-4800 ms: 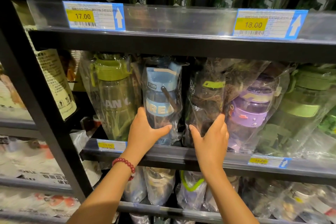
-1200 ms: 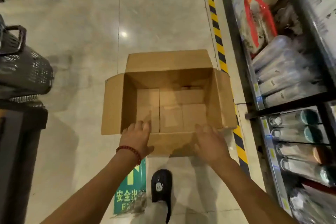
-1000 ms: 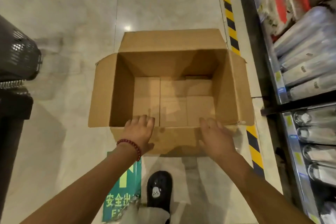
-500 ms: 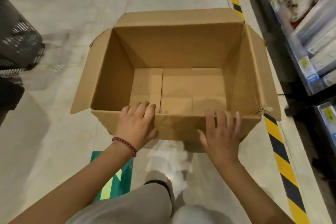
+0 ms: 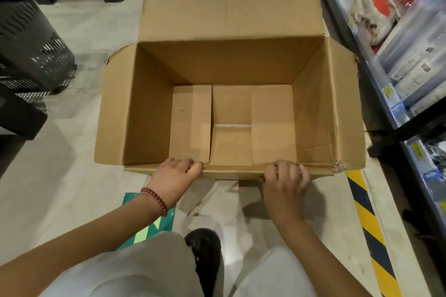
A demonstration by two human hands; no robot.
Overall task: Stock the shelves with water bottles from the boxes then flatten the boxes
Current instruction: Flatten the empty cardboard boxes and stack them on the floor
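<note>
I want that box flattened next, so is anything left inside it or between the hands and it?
Nothing visible. The cardboard box shows only its bare bottom flaps, and the left hand and right hand already grip its near edge.

Pale floor (image 5: 72, 188), open cardboard box (image 5: 229, 19), green sign (image 5: 149, 226), black basket (image 5: 31, 50)

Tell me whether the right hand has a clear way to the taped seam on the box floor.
Probably yes: the right hand grips the near wall of the box, which stands open and empty above the seam.
</note>
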